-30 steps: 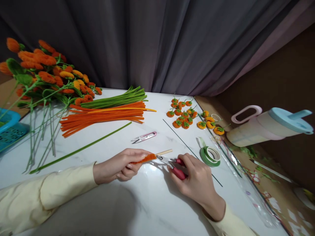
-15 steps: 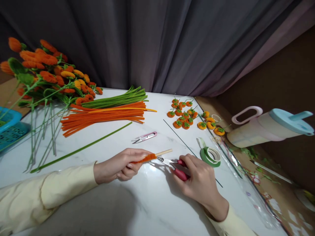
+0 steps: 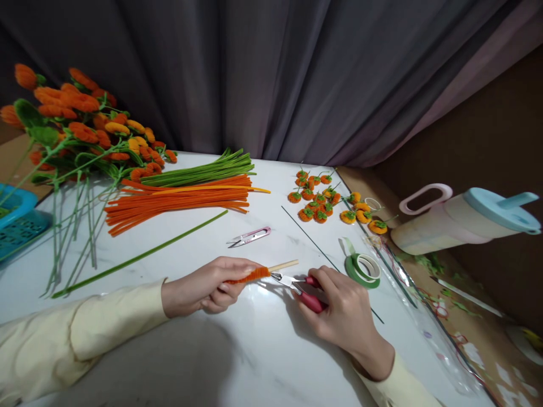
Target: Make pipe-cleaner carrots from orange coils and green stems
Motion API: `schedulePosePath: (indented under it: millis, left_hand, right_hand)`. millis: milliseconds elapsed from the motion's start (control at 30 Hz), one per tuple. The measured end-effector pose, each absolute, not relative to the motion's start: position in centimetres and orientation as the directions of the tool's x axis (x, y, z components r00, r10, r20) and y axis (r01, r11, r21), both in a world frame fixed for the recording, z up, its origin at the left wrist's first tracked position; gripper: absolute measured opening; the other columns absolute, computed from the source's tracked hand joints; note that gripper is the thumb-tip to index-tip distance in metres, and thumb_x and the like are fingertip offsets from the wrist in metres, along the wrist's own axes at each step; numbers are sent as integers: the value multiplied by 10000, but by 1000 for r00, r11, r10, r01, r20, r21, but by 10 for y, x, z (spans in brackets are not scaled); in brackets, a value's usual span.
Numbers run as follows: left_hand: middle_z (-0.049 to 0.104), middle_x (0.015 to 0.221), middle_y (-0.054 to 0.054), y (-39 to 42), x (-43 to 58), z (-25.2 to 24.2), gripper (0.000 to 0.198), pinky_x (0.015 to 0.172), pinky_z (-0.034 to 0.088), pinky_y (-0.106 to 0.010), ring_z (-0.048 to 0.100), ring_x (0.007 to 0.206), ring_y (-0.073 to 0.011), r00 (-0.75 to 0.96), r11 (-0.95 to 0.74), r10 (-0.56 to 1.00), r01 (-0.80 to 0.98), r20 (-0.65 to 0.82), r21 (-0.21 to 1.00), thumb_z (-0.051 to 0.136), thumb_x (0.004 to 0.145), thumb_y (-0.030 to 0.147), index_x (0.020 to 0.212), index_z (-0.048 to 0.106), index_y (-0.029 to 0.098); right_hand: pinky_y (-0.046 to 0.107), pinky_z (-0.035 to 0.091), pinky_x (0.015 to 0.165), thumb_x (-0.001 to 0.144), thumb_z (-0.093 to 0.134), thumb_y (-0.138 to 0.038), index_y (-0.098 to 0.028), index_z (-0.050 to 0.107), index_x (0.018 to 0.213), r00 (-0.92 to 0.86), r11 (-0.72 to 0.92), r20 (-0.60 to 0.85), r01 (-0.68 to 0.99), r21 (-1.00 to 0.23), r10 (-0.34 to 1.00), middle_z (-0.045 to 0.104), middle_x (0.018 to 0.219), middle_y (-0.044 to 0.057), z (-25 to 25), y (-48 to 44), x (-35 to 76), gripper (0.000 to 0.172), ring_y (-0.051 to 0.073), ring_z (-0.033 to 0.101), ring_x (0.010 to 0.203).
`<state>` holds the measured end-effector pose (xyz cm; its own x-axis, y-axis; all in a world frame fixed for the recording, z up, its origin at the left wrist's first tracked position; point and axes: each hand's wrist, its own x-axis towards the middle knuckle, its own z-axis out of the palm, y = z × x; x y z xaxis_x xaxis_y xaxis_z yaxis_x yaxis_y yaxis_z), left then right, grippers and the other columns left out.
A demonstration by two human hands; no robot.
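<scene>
My left hand (image 3: 220, 284) is closed around a thin wooden stick (image 3: 285, 264) with an orange pipe cleaner (image 3: 257, 275) coiled on it. The bare end of the stick points right. Closed around the red handles of small pliers (image 3: 311, 295), my right hand (image 3: 339, 305) holds their metal jaws at the right end of the orange coil. Whether the jaws grip the wire there is too small to tell. Behind my hands lie pink-handled thread snips (image 3: 249, 237) and a single green pipe cleaner (image 3: 144, 254).
Bundles of orange (image 3: 182, 202) and green pipe cleaners (image 3: 203, 171) lie behind, beside a heap of orange flowers (image 3: 85, 133). Small orange flower heads (image 3: 316, 199), tape rolls (image 3: 363, 269) and a dark thin wire (image 3: 309, 236) are to the right. A tumbler (image 3: 458, 220) stands at far right, a blue basket (image 3: 21, 226) at left.
Almost nothing differs. The stick's bare end has shifted very slightly down and to the right; both hands keep their hold.
</scene>
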<state>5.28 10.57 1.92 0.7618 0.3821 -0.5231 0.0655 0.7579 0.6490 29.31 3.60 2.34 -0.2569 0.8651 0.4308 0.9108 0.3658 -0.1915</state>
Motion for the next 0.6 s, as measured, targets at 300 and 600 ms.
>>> schedulePosePath:
  millis: [300, 600]
  left_hand:
    - [189, 509, 108, 107, 54, 19, 336, 336, 30, -164, 53, 401, -28, 769, 755, 372, 75, -520, 651, 528, 880, 383, 1139, 560, 170]
    - [193, 511, 108, 106, 54, 19, 328, 333, 32, -164, 52, 400, -27, 770, 757, 371, 73, -519, 649, 530, 880, 381, 1132, 563, 174]
  right_hand:
    - [250, 327, 493, 715, 519, -266, -174, 539, 733, -267, 373, 427, 909, -187, 864, 559, 605, 17, 23, 37, 294, 96, 139, 504, 527]
    - [250, 326, 495, 721, 528, -265, -174, 532, 731, -275, 384, 432, 904, -188, 859, 557, 610, 15, 24, 36, 295, 91, 139, 504, 524]
